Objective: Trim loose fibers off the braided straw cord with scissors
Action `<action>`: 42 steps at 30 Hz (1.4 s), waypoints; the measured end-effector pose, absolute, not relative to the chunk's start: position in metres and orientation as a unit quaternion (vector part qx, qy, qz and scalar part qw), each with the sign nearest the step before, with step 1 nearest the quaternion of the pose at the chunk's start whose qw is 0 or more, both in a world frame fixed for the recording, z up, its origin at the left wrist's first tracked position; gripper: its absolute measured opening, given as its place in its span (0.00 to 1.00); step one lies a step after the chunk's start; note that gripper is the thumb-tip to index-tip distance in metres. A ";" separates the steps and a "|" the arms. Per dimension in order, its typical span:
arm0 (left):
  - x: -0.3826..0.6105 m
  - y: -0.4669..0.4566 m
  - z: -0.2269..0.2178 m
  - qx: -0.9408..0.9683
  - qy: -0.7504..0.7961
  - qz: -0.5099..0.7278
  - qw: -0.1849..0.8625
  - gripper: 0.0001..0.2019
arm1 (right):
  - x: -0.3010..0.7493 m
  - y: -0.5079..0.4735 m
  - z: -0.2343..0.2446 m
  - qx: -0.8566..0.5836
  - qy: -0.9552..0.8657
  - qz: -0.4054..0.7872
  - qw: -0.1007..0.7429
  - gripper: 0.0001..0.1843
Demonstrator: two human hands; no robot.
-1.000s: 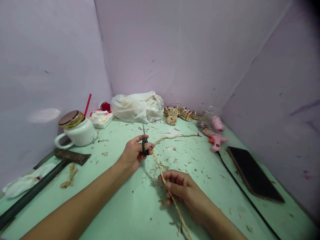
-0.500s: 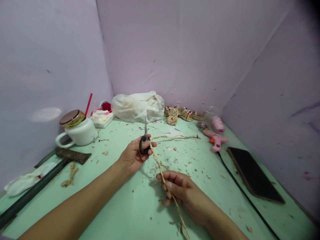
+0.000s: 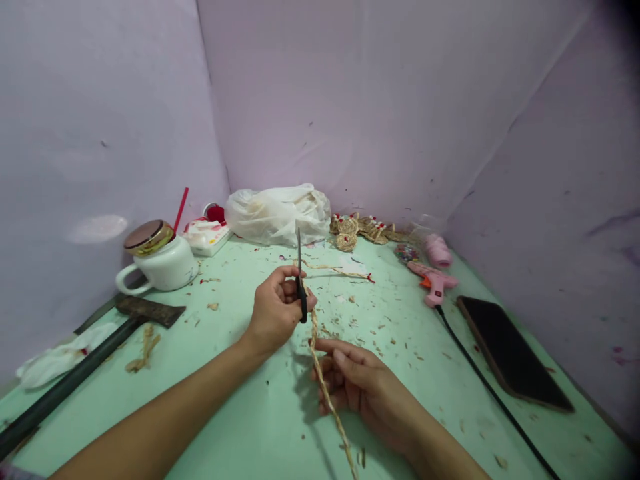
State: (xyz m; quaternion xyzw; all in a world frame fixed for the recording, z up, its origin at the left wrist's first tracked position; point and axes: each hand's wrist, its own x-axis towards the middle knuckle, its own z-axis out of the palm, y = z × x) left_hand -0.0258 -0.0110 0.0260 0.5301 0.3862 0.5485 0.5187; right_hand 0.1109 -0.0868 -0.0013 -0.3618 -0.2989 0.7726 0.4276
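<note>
Your left hand (image 3: 277, 307) is closed around a pair of scissors with black handles and slim metal blades (image 3: 303, 300); they stand nearly edge-on to you, tips pointing away, so whether the blades are parted you cannot tell. Its thumb and fingers also seem to pinch a thin, straw-coloured braided cord (image 3: 327, 400), though the grip itself is partly hidden.

Your right hand (image 3: 357, 380) is half curled and not clamped on anything: the index finger reaches out so that its tip meets the cord just below your left hand, while the thumb stands clear of it.

The cord is between your hands. Its long axis runs from the near edge of view, a little right of the middle, away from you and leaning left, past the right fingertips and up to your left thumb. The scissors point much the same way, roughly along the cord rather than across it, with the handles just to its left. Your left hand is the farther one from you; your right is nearer, on the right side of the cord.

Beyond your left hand, what looks like the same cord bends right over the pale green table (image 3: 240, 413) and finishes in a red-tipped end (image 3: 370, 277). Farther right lie a pink glue gun with an orange trigger (image 3: 436, 283) and a dark, flat phone (image 3: 515, 353).
</note>
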 end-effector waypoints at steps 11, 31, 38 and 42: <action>-0.021 -0.007 0.023 0.466 0.425 0.566 0.531 0.23 | 0.109 -0.085 0.000 -0.366 -0.326 0.753 0.439 0.16; -0.034 0.010 0.017 0.464 0.447 0.584 0.493 0.19 | 0.111 -0.084 -0.002 -0.469 -0.325 0.692 0.442 0.11; -0.032 0.008 0.015 0.459 0.449 0.563 0.519 0.19 | 0.113 -0.085 0.002 -0.450 -0.303 0.709 0.451 0.12; -0.026 0.001 0.018 0.451 0.446 0.549 0.545 0.20 | 0.108 -0.082 0.001 -0.440 -0.303 0.699 0.476 0.17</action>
